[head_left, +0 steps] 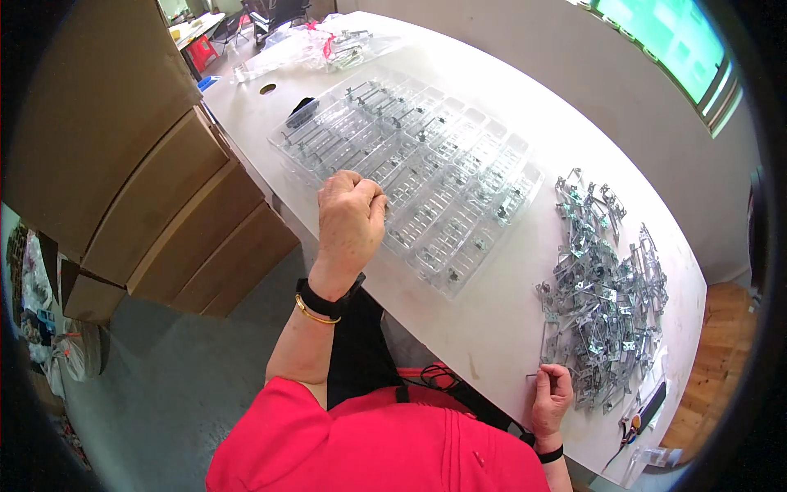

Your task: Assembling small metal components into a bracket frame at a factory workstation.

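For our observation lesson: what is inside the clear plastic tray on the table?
The clear plastic tray holds small metal parts in many compartments. The left hand covers part of its near side; whatever lies behind it is hidden.

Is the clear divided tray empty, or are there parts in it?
Not empty: small metal parts show in many compartments of the clear divided tray. Glare blurs some, so whether all are filled, I cannot tell.

A green-tinted window [668,45] glows in the pale wall [566,74] I watch from afar, beside a white table [492,328] above grey floor [180,385].
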`<action>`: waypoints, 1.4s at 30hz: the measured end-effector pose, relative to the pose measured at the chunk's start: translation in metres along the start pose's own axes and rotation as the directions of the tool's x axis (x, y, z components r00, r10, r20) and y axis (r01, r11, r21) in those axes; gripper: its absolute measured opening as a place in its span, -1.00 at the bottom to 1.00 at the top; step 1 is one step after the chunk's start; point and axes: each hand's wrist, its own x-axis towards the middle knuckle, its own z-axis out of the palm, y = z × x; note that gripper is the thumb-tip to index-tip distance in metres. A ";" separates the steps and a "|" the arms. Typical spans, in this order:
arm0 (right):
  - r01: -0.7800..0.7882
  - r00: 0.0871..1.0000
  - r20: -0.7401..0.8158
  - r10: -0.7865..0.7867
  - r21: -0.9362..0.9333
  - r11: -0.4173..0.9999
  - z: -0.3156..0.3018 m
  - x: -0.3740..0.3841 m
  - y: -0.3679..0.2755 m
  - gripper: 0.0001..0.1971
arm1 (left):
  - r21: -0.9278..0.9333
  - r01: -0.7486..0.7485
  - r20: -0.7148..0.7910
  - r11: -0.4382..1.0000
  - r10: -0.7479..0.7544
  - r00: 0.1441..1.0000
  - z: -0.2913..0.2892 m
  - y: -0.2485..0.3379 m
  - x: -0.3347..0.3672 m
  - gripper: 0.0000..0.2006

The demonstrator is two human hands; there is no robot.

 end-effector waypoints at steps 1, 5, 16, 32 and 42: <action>-0.006 1.000 0.000 0.006 -0.003 1.000 0.000 0.000 0.000 -0.92 | -0.002 0.002 0.011 1.000 -0.002 1.000 0.001 0.000 0.000 -0.92; 0.007 1.000 -0.008 -0.007 -0.013 1.000 0.000 0.000 0.003 -0.92 | 0.005 0.012 0.030 1.000 -0.013 0.999 0.004 -0.004 0.000 -0.92; -0.007 1.000 -0.017 0.006 -0.019 1.000 0.000 -0.002 0.004 -0.92 | 0.028 -0.006 0.042 1.000 0.005 0.999 0.011 -0.004 0.002 -0.93; 0.012 1.000 -0.025 -0.013 -0.030 0.999 0.002 -0.001 -0.001 -0.93 | 0.061 -0.013 0.043 0.998 0.010 0.999 0.015 -0.006 0.001 -0.92; 0.026 0.999 -0.017 -0.027 -0.037 0.999 0.002 -0.001 0.001 -0.93 | 0.051 -0.014 0.018 0.999 0.013 1.000 0.012 -0.005 0.000 -0.91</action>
